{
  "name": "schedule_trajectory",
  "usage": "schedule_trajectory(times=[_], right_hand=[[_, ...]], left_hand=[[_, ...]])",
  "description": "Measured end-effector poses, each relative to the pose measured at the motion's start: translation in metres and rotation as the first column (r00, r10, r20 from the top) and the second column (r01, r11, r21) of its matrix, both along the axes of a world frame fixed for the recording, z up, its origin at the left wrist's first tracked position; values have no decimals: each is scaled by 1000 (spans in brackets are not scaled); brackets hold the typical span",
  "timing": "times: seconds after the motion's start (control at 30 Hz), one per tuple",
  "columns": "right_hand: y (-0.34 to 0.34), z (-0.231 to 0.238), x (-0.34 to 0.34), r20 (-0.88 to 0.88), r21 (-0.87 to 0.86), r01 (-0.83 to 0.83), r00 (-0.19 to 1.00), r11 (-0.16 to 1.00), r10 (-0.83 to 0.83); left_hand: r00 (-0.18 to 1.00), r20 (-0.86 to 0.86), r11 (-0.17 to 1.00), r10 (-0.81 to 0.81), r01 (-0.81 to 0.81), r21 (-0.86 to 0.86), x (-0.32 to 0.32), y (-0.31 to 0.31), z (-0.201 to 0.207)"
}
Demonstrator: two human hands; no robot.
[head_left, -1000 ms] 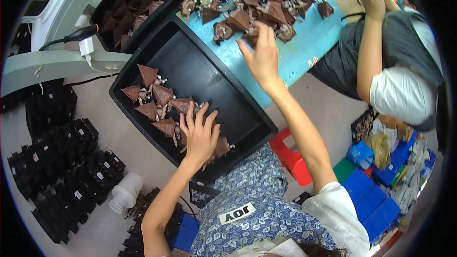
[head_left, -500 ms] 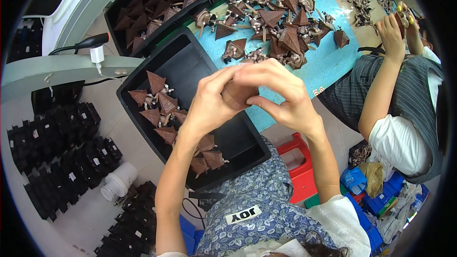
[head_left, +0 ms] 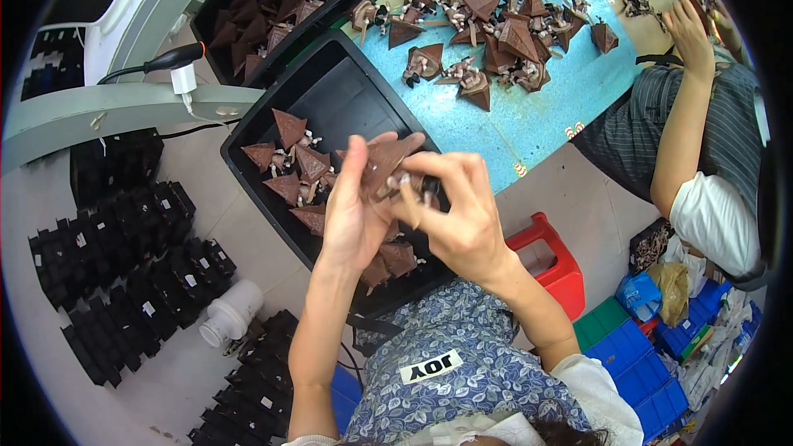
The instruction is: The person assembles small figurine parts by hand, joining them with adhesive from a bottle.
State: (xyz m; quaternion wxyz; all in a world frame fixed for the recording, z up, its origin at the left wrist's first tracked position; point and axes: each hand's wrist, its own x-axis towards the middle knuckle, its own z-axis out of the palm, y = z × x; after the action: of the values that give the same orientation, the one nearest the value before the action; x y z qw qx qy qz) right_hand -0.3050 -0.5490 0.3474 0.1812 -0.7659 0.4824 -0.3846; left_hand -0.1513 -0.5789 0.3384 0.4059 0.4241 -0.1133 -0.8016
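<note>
On the blue tabletop (head_left: 570, 87) above a tiled floor (head_left: 613, 235) lie brown pieces (head_left: 518, 40).

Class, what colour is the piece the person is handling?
Mostly brown; the head view shows the piece best.

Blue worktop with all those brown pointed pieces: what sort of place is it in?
Probably a small assembly workshop: many similar brown pointed pieces lie on the blue worktop, more sit in a black tray, and a co-worker stands nearby.
</note>
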Motion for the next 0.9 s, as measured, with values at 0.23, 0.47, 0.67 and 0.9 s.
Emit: schedule_trajectory(times=[0.23,0.47,0.67,0.9], right_hand=[[32,24,20,653,620,-21,568,784,-502],[39,15,36,354,310,186,888,932,-295],[46,1,47,267,282,246,908,928,-322],[-31,-89,-1,196,371,437,825,819,-530]], left_hand=[[942,-302,974,146,-191,-124,-7,12,-2],[783,-561,908,268,-11,418,8,17,-23],[641,-679,889,358,-12,457,3,22,-33],[373,904,903,209,281,-325,50,-76,-100]])
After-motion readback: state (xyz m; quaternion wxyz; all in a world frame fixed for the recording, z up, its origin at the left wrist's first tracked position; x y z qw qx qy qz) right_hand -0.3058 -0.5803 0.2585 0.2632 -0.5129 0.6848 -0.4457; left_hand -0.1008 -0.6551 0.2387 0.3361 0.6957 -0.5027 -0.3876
